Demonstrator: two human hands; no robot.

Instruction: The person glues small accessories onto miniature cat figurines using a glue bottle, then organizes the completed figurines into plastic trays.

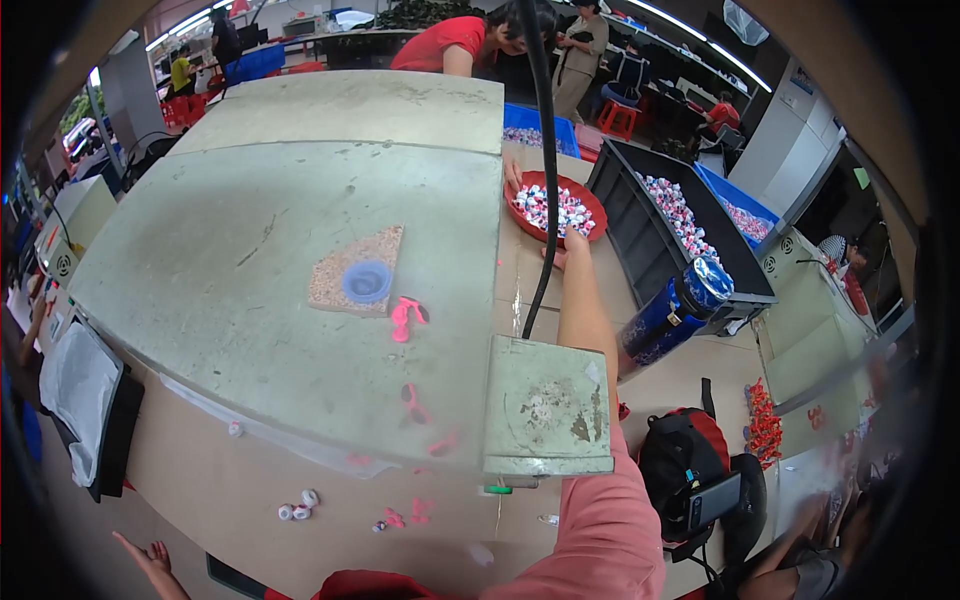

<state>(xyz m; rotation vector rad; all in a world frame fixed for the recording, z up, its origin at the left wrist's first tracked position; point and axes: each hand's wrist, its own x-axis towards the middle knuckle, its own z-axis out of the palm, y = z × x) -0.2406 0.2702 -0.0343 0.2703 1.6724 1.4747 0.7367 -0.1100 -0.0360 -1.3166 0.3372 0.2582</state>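
My right arm reaches far forward past the pale green machine. My right hand (pixel 572 247) is closed on the near rim of a red bowl (pixel 597 205). Small white pieces (pixel 550 212) with pink and blue marks fill it. Across from me, a co-worker's hand (pixel 513 176) is at the bowl's far left edge. Low at the left, my left hand (pixel 152 562) is held apart from everything, fingers spread, with nothing in it. Several white balls (pixel 298 507) and small pink pieces (pixel 407 513) lie on the table in front of me.
The pale green machine (pixel 230 250) takes up the middle, with a stone slab (pixel 335 280), blue cup (pixel 367 283) and pink glasses-like pieces (pixel 408 318) on it. A black crate (pixel 625 205), blue bottle (pixel 665 315) and black bag (pixel 685 450) stand at right. A black cable (pixel 548 150) hangs near my arm.
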